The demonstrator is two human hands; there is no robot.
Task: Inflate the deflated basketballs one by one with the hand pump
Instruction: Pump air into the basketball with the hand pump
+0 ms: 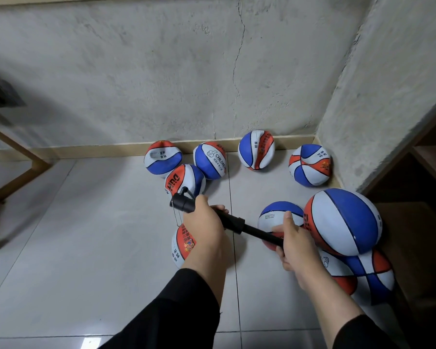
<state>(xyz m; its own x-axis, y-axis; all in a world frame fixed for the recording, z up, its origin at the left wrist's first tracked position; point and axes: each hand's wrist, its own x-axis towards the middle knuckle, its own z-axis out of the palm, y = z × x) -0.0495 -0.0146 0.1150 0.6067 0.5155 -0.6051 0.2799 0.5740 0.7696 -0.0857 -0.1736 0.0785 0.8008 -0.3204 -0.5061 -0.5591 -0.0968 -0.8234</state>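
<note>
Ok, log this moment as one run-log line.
left hand: grips black hand pump barrel | right hand: grips pump handle, pulled out | red-white-blue ball below left hand: being inflated | fully round ball: right

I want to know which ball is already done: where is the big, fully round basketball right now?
In the head view the inflated basketball sits at the right, atop flatter balls beside the wooden shelf, just right of the right hand.

Black hand pump [233, 222] midair above limp tricolor basketballs [210, 160]
</note>
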